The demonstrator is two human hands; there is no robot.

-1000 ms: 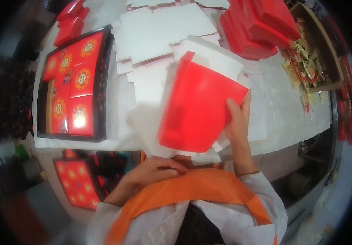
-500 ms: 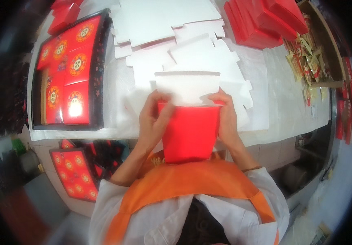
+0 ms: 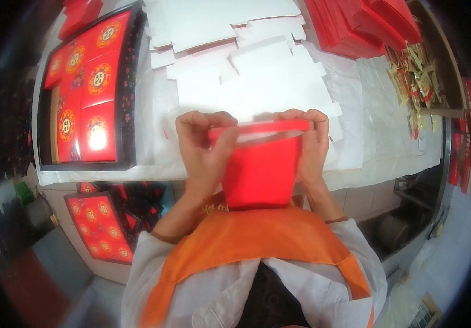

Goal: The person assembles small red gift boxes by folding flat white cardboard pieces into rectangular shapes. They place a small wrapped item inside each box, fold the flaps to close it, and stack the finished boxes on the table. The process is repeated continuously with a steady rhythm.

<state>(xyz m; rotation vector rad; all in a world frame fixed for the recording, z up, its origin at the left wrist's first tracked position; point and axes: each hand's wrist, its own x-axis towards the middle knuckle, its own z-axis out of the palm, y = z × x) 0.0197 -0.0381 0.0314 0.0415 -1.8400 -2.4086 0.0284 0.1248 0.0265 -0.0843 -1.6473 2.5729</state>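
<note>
A red cardboard box (image 3: 261,172) stands upright against my orange apron, at the near edge of the table. Its lid flap is bent over toward me, the red outer face showing along the top, with a narrow gap of white inside below it. My left hand (image 3: 205,145) grips the box's left upper corner, thumb on the near side and fingers curled over the flap. At the right upper corner, my right hand (image 3: 313,142) pinches the flap's end, its fingers bent over the top. The box's underside is hidden.
Flat white cardboard blanks (image 3: 263,71) lie overlapped beyond my hands. A black-edged tray (image 3: 129,109) at the left holds red boxes with round emblems. Folded red boxes (image 3: 350,27) are stacked at the far right, near a bin (image 3: 443,54) of small wrapped packets (image 3: 419,82).
The box's lid flap, upright with its white inside showing before, is now folded down toward me. Both hands have moved up to the flap's corners.
</note>
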